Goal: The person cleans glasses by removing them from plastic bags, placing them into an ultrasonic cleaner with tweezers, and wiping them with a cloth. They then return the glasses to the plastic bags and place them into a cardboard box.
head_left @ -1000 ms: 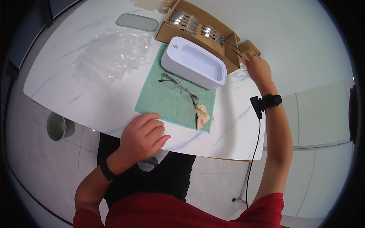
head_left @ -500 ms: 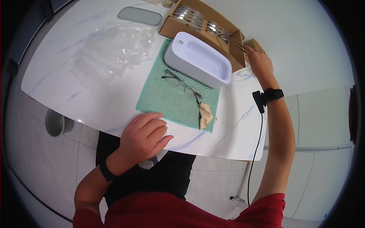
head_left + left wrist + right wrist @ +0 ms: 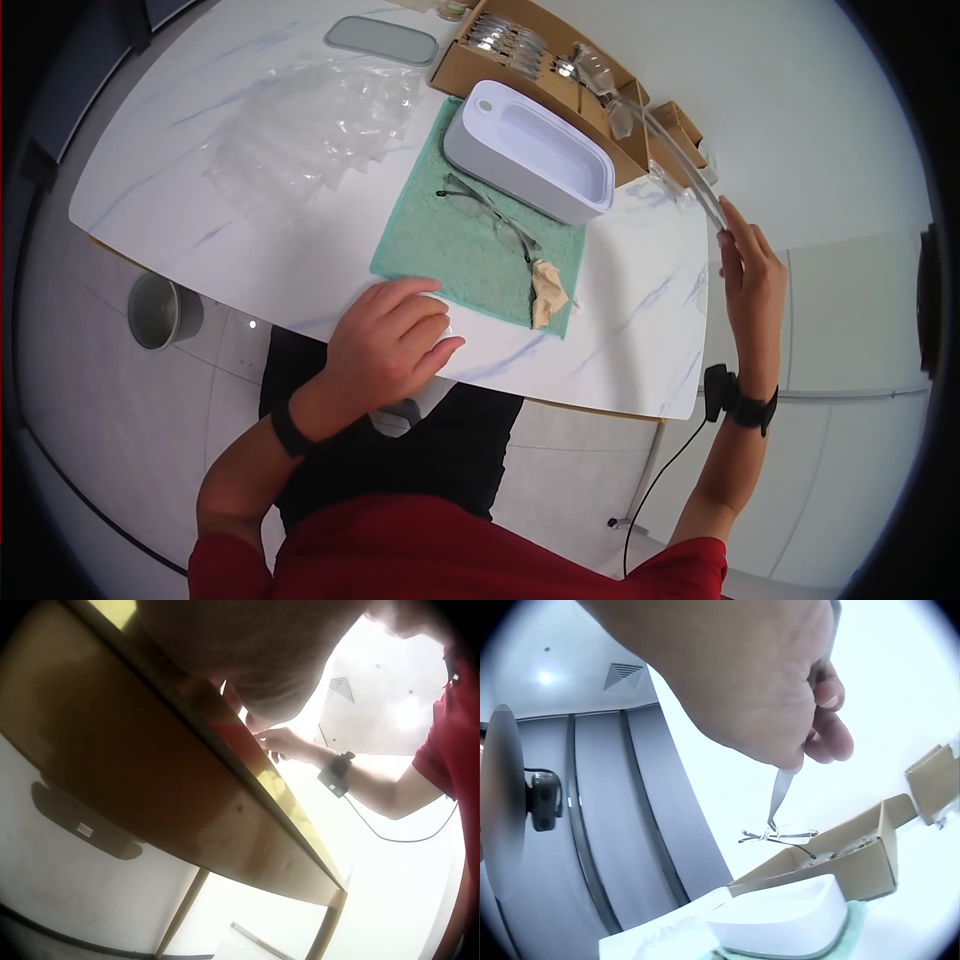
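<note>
Withdrawn from over the open brown cardboard box (image 3: 470, 70) since half a second ago and raised off the far right edge of the white marbled counter (image 3: 640, 300): right hand (image 3: 750, 270), now pinching long slim metal tweezers (image 3: 680, 160) between thumb and fingers. Noted at the tweezer tips a thin-framed pair of clear-lensed glasses (image 3: 780, 834), lifted free and hanging in the air above the box, just behind the white oblong plastic tub (image 3: 530, 150). Found left hand (image 3: 395, 335) unmoved, palm down, fingers loosely bent and holding nothing, resting on the near counter edge against the green terry towel (image 3: 440, 250). Recorded a second pair of thin-framed glasses (image 3: 490, 215) lying on that towel beside a crumpled beige cloth (image 3: 548, 290). Judged main hazard: slippage, given a grip on one narrow point of the frame at the end of a long lever; any tremor or swing likely to drop the glasses onto the box edge, tub rim or bare counter, scratching lenses or bending the frame.
</note>
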The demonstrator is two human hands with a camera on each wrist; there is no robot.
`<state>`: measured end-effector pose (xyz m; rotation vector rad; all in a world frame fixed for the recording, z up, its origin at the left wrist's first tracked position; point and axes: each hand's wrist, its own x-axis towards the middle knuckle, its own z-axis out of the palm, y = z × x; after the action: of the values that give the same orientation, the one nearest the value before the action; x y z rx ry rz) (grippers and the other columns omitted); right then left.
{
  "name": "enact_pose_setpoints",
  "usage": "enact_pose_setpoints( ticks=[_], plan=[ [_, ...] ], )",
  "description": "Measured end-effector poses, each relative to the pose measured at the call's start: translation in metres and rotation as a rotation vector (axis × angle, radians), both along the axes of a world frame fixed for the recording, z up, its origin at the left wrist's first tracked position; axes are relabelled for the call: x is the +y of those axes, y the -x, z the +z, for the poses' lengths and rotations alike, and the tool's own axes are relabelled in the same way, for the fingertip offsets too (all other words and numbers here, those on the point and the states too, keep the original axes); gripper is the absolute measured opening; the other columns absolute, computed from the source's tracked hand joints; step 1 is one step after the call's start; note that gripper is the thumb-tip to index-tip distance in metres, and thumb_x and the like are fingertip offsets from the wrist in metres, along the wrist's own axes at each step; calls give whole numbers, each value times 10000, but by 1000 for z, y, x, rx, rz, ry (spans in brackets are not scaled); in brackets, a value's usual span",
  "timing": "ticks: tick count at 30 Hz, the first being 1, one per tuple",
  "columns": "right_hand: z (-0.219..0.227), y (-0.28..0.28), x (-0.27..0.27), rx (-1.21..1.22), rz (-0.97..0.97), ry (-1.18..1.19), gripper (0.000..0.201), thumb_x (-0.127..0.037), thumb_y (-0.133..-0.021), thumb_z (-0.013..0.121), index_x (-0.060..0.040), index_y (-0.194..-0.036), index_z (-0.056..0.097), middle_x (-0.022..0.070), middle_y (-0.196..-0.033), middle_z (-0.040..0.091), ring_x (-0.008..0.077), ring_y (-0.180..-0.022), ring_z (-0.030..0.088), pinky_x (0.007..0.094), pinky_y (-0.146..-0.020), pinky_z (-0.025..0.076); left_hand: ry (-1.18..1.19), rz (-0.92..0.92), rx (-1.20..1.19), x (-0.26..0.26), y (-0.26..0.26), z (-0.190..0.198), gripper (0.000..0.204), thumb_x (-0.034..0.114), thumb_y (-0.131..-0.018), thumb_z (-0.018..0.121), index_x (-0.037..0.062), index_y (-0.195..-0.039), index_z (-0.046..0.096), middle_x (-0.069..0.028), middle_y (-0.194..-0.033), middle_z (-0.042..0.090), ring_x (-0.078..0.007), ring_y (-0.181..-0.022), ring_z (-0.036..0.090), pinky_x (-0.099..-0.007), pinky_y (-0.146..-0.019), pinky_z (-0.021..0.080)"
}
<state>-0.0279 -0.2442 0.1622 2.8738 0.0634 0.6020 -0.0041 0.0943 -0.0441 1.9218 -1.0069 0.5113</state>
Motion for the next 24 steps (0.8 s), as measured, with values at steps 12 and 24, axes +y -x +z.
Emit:
enact_pose_setpoints(
  ticks=[12,24],
  plan=[
    [-19,-3,-21,-10,16,-23,312,-58,-939,645,-100,-1248,661,112,-850,654,287,-654,612,370,-612,510,-43,7,-21,-2,2,-2,191,109,-723,804,52,-852,675,-60,-926,669,-281,-1019,654,-378,-802,518],
    [5,62,-2,-11,-50,-187,408,6,-941,626,-128,-1326,646,81,-769,593,144,-562,554,299,-549,482,-31,-6,-17,-2,2,-3,190,99,-724,803,46,-853,673,-61,-929,670,-280,-1021,653,-379,-807,520]
  ],
)
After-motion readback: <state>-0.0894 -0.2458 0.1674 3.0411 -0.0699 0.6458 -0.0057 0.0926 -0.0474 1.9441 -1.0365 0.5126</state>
